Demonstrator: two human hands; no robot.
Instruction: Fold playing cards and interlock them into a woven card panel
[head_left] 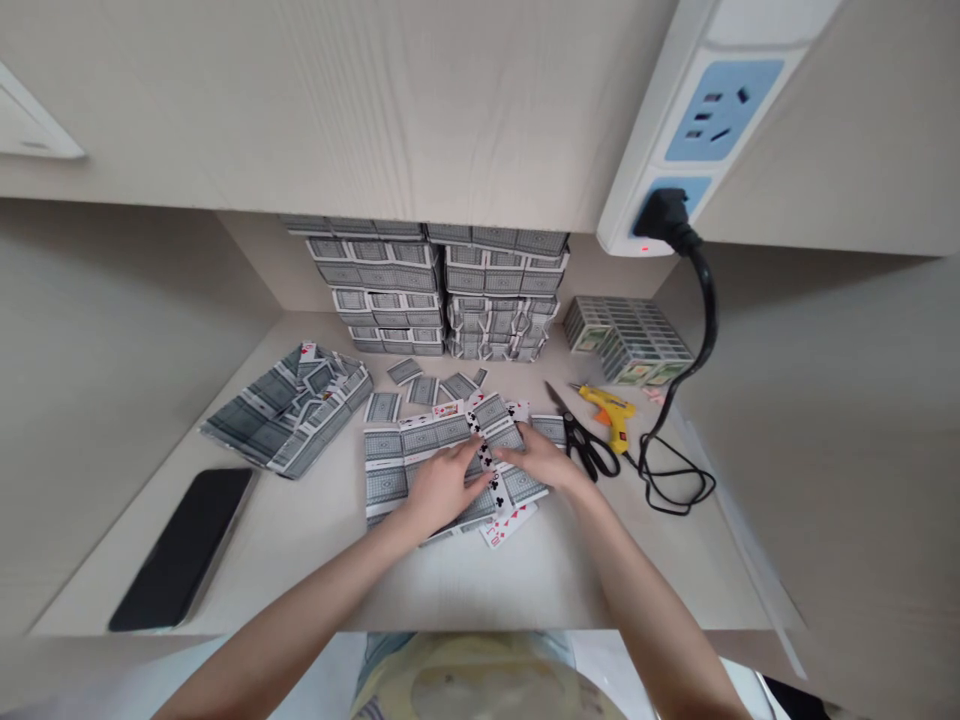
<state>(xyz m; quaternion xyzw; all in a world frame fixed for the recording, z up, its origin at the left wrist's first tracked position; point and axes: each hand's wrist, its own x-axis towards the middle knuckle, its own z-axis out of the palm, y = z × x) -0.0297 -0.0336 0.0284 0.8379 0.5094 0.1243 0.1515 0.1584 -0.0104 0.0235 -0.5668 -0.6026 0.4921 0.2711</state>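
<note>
Joined playing cards form a flat panel (386, 480) on the desk, mostly with grey patterned backs up. A narrower strip of joined cards (491, 412) overlaps its right part at a slant, and a band of black club faces shows along the overlap. My left hand (442, 488) lies over the panel, thumb apart from the fingers, fingertips at the club band. On the strip rests my right hand (547, 462), thumb and fingers spread, touching its surface. Red-faced cards (510, 525) stick out below. Several loose cards (424, 390) lie behind the panel.
A folded card tray (262, 415) and a black phone (184, 550) are at left. Card-covered blocks (386, 275) stack against the back. Scissors (589, 447), a yellow glue gun (611, 410), its black cord (667, 500) and boxed card decks (637, 340) sit right. Above hangs a power strip (724, 110).
</note>
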